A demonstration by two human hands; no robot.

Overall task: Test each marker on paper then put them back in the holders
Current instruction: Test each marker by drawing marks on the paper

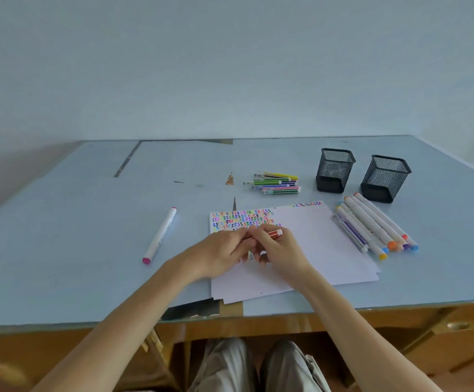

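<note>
— Looking down from the head camera: why are both hands meeting over the paper (314,244)?
— The left hand (224,250) and right hand (279,250) are each pinching the red marker (274,233), probably working its cap.
— And the holders (334,171)?
— Standing apart at the back right, with loose markers (276,183) lying beside them.
— Surface?
— A pale blue tabletop (74,236) is sitting against a bare wall (230,66).

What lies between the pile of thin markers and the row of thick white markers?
In the head view, two black mesh holders stand partly between the thin markers and thick markers.
</note>
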